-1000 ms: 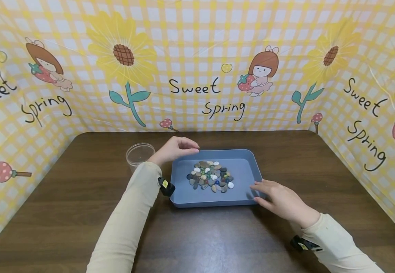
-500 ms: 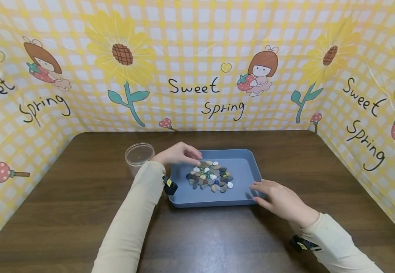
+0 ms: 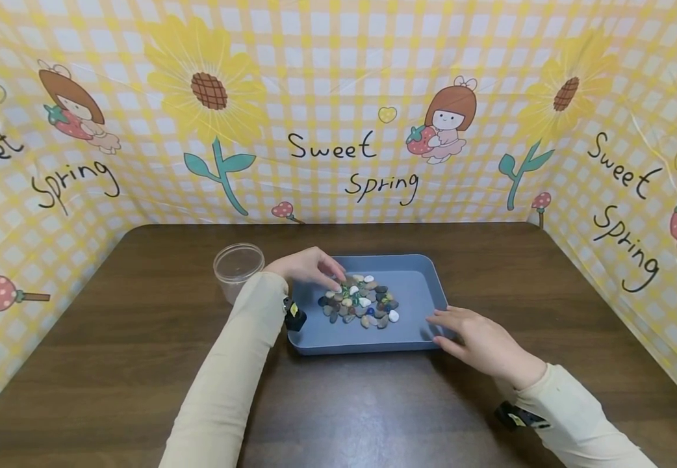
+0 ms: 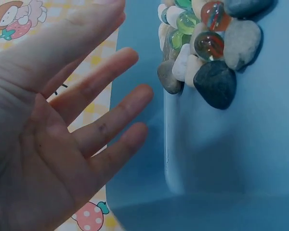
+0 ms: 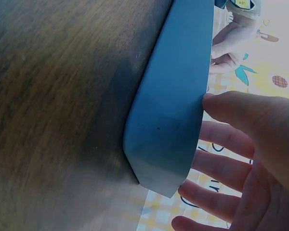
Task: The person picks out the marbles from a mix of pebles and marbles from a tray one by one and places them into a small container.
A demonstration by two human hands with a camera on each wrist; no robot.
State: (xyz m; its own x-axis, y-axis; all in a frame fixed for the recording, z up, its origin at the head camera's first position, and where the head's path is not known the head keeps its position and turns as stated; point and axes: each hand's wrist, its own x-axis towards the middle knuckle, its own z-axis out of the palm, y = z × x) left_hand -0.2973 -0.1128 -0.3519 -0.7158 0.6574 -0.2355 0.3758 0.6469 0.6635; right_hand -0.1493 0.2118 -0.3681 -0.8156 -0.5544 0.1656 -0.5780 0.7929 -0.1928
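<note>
A blue-grey tray (image 3: 421, 292) holds a loose heap of pebbles (image 3: 364, 302) and glass marbles (image 4: 209, 45). The stones are grey, tan, white and dark; among the marbles are green, red and blue ones. My left hand (image 3: 308, 265) reaches over the tray's left side, thumb and index tips right at the heap's back left edge. Its other fingers spread loosely in the left wrist view, and no stone shows in the palm. At the tray's front right corner, my right hand (image 3: 481, 338) touches the rim with extended fingers and thumb.
A clear round jar (image 3: 238, 270) stands left of the tray, partly hidden behind my left forearm. Brown wooden table (image 3: 373, 409) lies under everything. A yellow checked cloth (image 3: 327, 78) with printed flowers walls the back and both sides.
My left hand has come down from above the tray's back left rim toward the heap, its fingertips now at the stones. The right hand stays at the tray's corner.
</note>
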